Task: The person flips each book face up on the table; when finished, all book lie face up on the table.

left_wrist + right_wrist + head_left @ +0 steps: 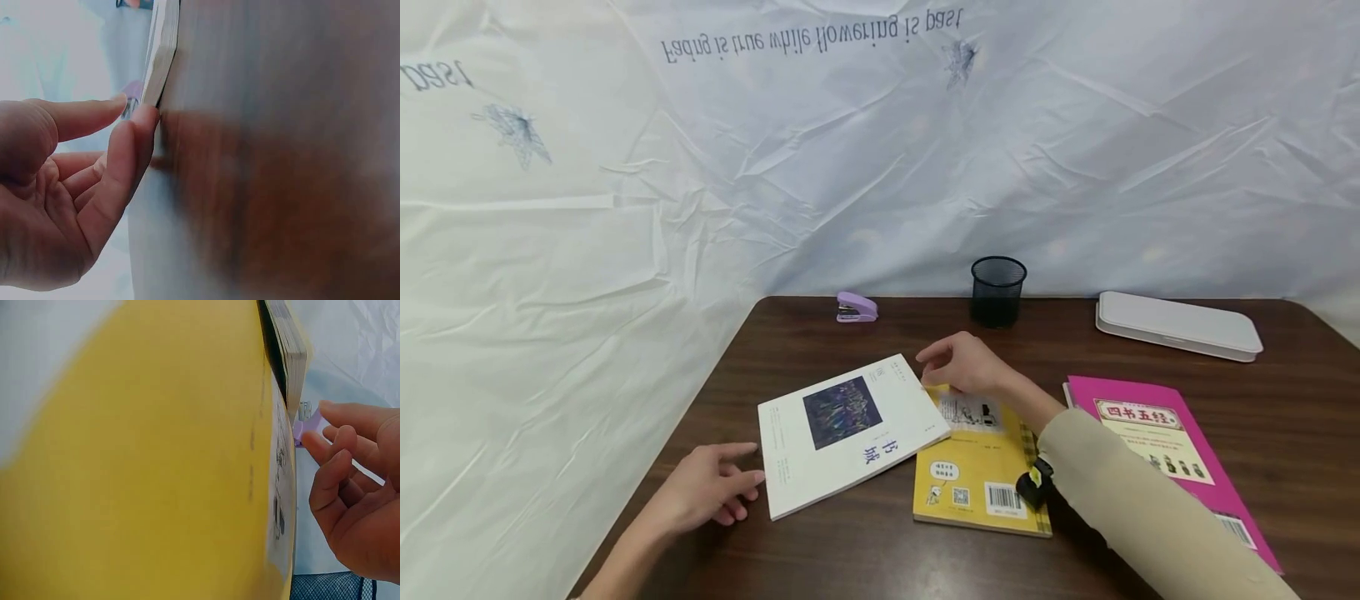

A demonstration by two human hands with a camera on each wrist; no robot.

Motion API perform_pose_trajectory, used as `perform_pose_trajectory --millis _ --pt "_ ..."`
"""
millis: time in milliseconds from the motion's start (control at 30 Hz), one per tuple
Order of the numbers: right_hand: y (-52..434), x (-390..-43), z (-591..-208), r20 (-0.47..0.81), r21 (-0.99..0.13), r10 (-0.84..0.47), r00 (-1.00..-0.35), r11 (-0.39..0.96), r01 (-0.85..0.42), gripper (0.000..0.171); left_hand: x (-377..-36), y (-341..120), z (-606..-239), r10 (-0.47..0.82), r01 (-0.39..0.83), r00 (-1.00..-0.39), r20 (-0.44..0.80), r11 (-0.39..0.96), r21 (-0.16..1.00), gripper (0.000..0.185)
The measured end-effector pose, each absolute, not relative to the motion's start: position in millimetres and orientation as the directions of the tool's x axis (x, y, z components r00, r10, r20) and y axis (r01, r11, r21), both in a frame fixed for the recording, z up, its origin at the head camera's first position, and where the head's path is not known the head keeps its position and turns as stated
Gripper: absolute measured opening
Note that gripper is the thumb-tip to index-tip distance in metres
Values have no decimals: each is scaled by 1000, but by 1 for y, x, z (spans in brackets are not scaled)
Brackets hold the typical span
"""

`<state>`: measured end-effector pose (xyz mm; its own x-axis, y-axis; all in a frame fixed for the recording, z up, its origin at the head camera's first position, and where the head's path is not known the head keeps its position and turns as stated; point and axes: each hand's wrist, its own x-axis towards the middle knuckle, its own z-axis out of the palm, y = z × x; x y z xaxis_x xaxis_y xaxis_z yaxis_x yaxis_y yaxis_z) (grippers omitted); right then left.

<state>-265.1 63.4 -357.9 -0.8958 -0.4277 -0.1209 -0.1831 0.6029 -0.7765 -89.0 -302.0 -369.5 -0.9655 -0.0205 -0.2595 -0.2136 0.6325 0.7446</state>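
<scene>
White book lies on the desk, overlapping a yellow book to its right; left hand, beside its left edge, and right hand, near its far corner, are empty, fingers loosely bent

A bare left hand with loosely bent fingers reaches the corner of a thin, pale-paged book, contact unclear; a small purple object peeks out beside it, near a blurred brown tabletop.
</scene>
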Motion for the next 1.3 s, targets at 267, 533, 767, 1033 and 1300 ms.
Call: perform_pose_trajectory --millis 267,533,767,1033,1300 --pt "72 -253 -353 -148 -749 -477 -866 626 -217 38 -112 -310 -367 -72 -171 -983 -167 677 716 53" --pt "79 -240 -347 -203 -722 -516 -832 653 -229 35 -139 -313 -364 -66 -164 -984 -167 710 685 54" --pt "83 -233 -348 -242 -726 -532 -812 654 -212 32 -150 -317 -365 -37 -162 -982 -187 681 714 52" --pt "84 -227 -348 -299 -741 -510 -807 657 -141 39 -160 -325 -365 -16 -168 -978 -210 661 732 55" --pt "85 -223 -347 -306 -755 -519 -798 643 -129 45 -165 -326 -364 -6 -196 -968 -249 634 748 55"
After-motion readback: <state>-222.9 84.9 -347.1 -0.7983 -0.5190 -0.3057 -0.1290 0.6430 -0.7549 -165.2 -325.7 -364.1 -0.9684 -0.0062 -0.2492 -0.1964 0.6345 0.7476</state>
